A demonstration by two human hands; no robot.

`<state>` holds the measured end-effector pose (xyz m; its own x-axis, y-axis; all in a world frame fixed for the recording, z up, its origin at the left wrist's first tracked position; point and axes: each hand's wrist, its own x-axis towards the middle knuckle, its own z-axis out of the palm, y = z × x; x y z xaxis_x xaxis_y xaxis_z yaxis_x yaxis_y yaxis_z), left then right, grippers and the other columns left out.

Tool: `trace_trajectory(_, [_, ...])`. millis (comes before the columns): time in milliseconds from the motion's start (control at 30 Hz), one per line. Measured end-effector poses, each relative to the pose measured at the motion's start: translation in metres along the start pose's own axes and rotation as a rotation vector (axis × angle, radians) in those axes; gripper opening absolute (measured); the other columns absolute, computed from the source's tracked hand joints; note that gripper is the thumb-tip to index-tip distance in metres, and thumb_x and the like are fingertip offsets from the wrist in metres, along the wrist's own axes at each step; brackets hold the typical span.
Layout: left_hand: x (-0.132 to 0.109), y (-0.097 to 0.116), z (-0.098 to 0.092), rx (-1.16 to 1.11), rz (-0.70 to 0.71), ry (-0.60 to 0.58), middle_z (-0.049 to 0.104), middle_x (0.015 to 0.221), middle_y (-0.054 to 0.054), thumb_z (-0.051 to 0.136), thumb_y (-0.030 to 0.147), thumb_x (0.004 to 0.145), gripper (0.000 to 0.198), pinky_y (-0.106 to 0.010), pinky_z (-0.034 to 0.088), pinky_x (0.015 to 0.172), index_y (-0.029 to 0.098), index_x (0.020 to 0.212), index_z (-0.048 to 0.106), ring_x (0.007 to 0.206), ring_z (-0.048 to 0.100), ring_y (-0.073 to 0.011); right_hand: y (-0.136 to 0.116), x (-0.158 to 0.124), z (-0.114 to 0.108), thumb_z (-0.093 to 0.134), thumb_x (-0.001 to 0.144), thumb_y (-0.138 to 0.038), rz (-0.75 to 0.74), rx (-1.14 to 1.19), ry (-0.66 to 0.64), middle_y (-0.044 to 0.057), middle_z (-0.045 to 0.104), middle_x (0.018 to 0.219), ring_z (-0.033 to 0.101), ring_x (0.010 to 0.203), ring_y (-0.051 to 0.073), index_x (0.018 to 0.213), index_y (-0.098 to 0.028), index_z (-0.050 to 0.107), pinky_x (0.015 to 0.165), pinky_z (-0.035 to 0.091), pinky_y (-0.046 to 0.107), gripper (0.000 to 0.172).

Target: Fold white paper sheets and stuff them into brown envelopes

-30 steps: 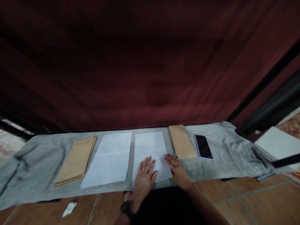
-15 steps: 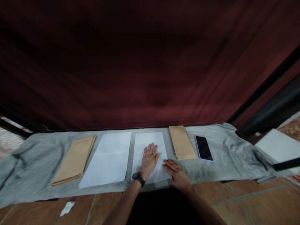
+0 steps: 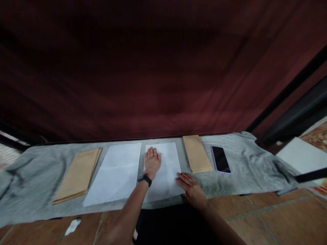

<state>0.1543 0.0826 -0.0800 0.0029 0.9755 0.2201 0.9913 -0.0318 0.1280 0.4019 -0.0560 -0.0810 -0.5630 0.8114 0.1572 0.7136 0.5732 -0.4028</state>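
Note:
A white sheet of paper (image 3: pixel 167 170) lies flat on the grey cloth (image 3: pixel 240 160) in front of me. My left hand (image 3: pixel 152 161), with a dark watch on the wrist, rests palm down on its upper left part, fingers stretched out. At the sheet's lower right edge lies my right hand (image 3: pixel 191 188), its fingers extended and touching the paper. To the left is a second white paper (image 3: pixel 116 170) with a faint crease across it. Brown envelopes (image 3: pixel 78 175) are stacked farther left. Another brown envelope (image 3: pixel 196 154) sits to the right, beyond my right hand.
A phone (image 3: pixel 221 160) with a pale purple case lies right of the envelope. Behind the cloth hangs a dark red curtain (image 3: pixel 163 102). Dark metal bars (image 3: pixel 286 88) stand at the right. A crumpled white scrap (image 3: pixel 73 227) is on the tiled floor.
My left hand has slid up and to the left across the white sheet. My right hand has stayed at the sheet's lower right edge. The view has shifted slightly.

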Motion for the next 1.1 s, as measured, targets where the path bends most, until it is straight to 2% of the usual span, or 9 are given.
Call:
trace_trajectory(100, [0.006,0.020,0.003,-0.050,0.092,-0.036,0.039,0.158,-0.015,0.027,0.039,0.103,0.058,-0.053,0.024,0.122,0.012,0.151,0.042,0.150,0.030,-0.0309,0.000,0.000,-0.001,0.055,0.078,-0.016,-0.026,-0.003,0.020,0.012,0.045,0.156,0.041,0.143,0.028,0.146,-0.017,0.051,0.121,0.031,0.051,0.068])
trace_trajectory(267, [0.010,0.053,0.009,-0.078,0.120,-0.118,0.034,0.162,-0.012,0.026,0.042,0.103,0.059,-0.061,0.017,0.122,0.015,0.154,0.037,0.152,0.023,-0.0334,-0.001,0.000,-0.002,0.054,0.083,-0.018,-0.035,-0.019,0.029,0.011,0.047,0.154,0.043,0.142,0.028,0.144,-0.019,0.054,0.120,0.033,0.051,0.061])
trace_trajectory(400, [0.001,0.070,0.011,-0.107,0.263,-0.143,0.032,0.163,-0.008,0.026,0.043,0.103,0.059,-0.057,0.016,0.124,0.017,0.155,0.035,0.153,0.020,-0.0305,-0.001,0.000,-0.002,0.056,0.084,-0.022,-0.040,-0.021,0.026,0.013,0.047,0.154,0.043,0.141,0.029,0.144,-0.018,0.053,0.120,0.033,0.052,0.060])
trace_trajectory(500, [-0.013,0.075,0.009,-0.136,0.361,-0.157,0.033,0.163,-0.005,0.026,0.043,0.104,0.057,-0.054,0.016,0.125,0.019,0.155,0.036,0.153,0.021,-0.0275,0.000,0.001,-0.003,0.057,0.083,-0.022,-0.035,-0.008,0.000,0.013,0.046,0.155,0.042,0.142,0.029,0.145,-0.018,0.053,0.120,0.032,0.052,0.062])
trace_trajectory(700, [-0.061,0.059,-0.005,-0.175,0.495,-0.147,0.036,0.161,-0.006,0.028,0.039,0.105,0.054,-0.049,0.025,0.124,0.020,0.154,0.036,0.151,0.028,-0.0229,0.000,0.002,0.001,0.055,0.080,-0.018,0.034,0.001,-0.026,0.011,0.048,0.154,0.040,0.144,0.027,0.143,-0.020,0.056,0.123,0.028,0.048,0.063])
trace_trajectory(867, [-0.114,0.033,-0.022,-0.130,0.516,-0.069,0.040,0.160,-0.006,0.036,0.037,0.103,0.052,-0.049,0.030,0.122,0.023,0.154,0.038,0.149,0.033,-0.0236,-0.001,0.000,0.004,0.055,0.072,-0.010,0.021,0.003,0.005,0.009,0.045,0.156,0.039,0.145,0.026,0.144,-0.020,0.054,0.123,0.028,0.048,0.073])
trace_trajectory(967, [-0.141,0.016,-0.029,-0.095,0.475,-0.022,0.040,0.159,-0.006,0.039,0.039,0.102,0.054,-0.049,0.034,0.120,0.023,0.154,0.037,0.149,0.034,-0.0247,-0.002,-0.001,0.004,0.056,0.069,-0.007,0.032,0.005,0.012,0.009,0.043,0.157,0.038,0.146,0.026,0.145,-0.020,0.053,0.123,0.028,0.049,0.077])
trace_trajectory(1100, [-0.164,-0.005,-0.032,-0.065,0.349,0.038,0.045,0.156,-0.010,0.038,0.039,0.103,0.055,-0.048,0.036,0.118,0.020,0.155,0.036,0.146,0.040,-0.0254,-0.001,-0.001,0.001,0.052,0.072,-0.001,0.035,0.055,0.046,0.007,0.046,0.155,0.040,0.144,0.025,0.145,-0.021,0.053,0.123,0.031,0.050,0.075])
